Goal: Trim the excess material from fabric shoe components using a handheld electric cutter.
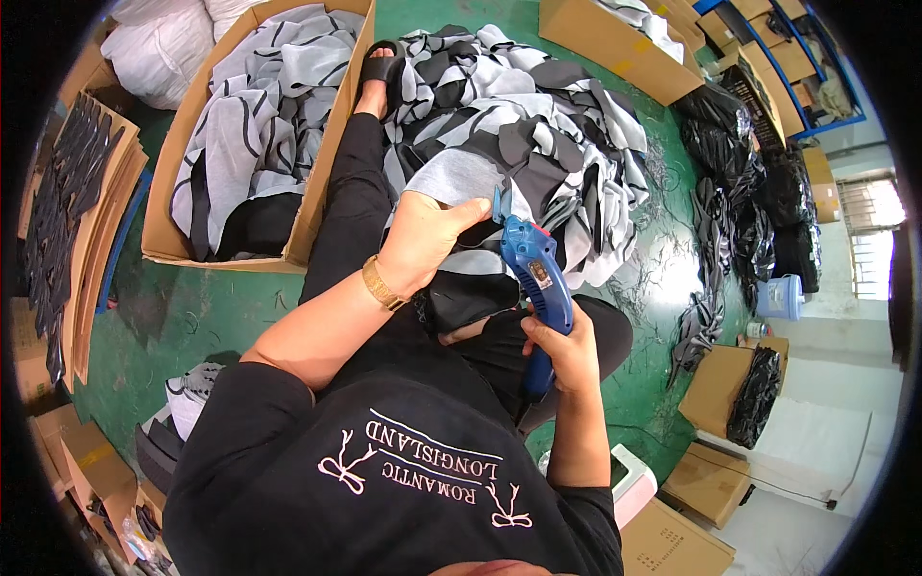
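In my right hand (569, 348) is a pair of blue electric scissors (534, 264), gripped round the handle with the blades pointing away from me. My left hand (427, 235) pinches a light grey fabric piece (449, 177) between thumb and fingers. The scissor blades are at the fabric's right edge, close to my left thumb; whether they are cutting it I cannot tell. Just beyond my hands lies a big heap of grey and black fabric pieces (567, 134) on the floor. A dark piece with a grey edge (471, 293) hangs below my left hand, over my legs.
To the left stands a cardboard box (322, 206) full of grey fabric with black edging. Flattened cardboard (106, 221) and dark strips (72, 192) are at the far left. Black plastic bags (720, 125), a pale blue bucket (780, 298) and cartons (706, 485) line the right side. Thread scraps litter the green floor.
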Tool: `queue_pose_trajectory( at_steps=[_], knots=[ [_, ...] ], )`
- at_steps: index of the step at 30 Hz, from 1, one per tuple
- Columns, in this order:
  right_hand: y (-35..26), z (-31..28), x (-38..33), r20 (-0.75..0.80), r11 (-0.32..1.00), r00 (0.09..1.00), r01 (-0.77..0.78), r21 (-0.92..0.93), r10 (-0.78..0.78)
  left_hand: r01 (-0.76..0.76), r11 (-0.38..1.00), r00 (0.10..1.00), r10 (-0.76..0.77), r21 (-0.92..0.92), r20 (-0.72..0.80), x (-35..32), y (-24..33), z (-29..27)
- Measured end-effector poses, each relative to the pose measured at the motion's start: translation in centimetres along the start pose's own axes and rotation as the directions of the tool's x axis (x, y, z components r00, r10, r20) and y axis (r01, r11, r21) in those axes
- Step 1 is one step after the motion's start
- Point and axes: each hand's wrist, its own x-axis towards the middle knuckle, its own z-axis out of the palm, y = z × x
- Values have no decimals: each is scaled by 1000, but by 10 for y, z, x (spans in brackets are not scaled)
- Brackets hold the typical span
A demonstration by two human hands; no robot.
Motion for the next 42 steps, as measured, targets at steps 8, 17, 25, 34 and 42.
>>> queue_pose_trajectory(
  at_steps=[8,17,25,34,42],
  knots=[
    [-6,4,0,10,1000,1000,11,19,-12,-29,997,999,26,75,45,1,9,-7],
    [-15,-7,-4,37,999,999,16,-37,-15,-19,968,994,-8,249,106,1,20,-11],
    [-29,-19,-10,66,992,998,-13,-126,21,-208,855,938,37,475,345,4,32,-15],
    [-31,-15,-6,83,996,996,-23,-84,30,-284,794,864,-31,538,502,6,35,-22],
    [-48,10,21,-61,981,980,194,31,-192,152,954,881,-249,258,402,-13,16,-13]
  ],
)
